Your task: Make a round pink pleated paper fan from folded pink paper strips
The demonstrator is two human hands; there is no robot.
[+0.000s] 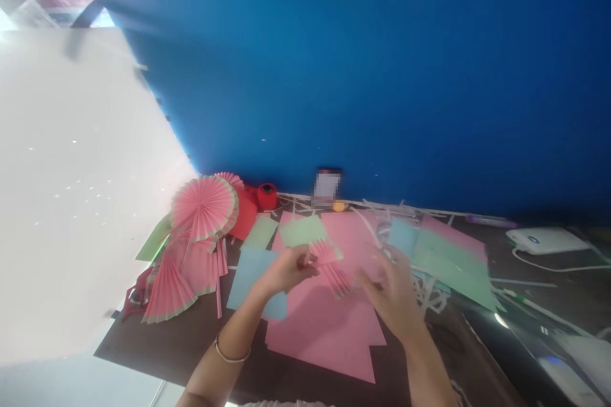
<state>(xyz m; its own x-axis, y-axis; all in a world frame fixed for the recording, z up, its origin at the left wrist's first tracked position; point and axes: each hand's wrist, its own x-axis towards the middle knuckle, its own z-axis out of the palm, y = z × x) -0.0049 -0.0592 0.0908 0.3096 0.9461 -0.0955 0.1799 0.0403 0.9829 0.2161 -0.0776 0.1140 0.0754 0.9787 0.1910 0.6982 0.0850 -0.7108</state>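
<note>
My left hand [293, 269] is closed on one end of a small pleated pink paper piece [327, 252] with a green edge, held above the pink sheets. Just below it, a second pleated pink strip [337, 280] with a green tip slants over the sheets. To the right, my right hand [389, 286] has its fingers apart, slightly blurred, and touches neither piece. Large pink sheets [324, 337] lie under both hands, with a light blue sheet [248, 273] at their left and a green sheet [303, 231] behind.
Finished pink fans [203, 206] are piled at the left, beside a red tape roll [267, 196]. Green sheets [451, 261] and white paper strips [432, 292] lie at the right. Farther right are a white device [548, 240] with a cable and a dark glossy object [506, 337]. A blue wall rises behind.
</note>
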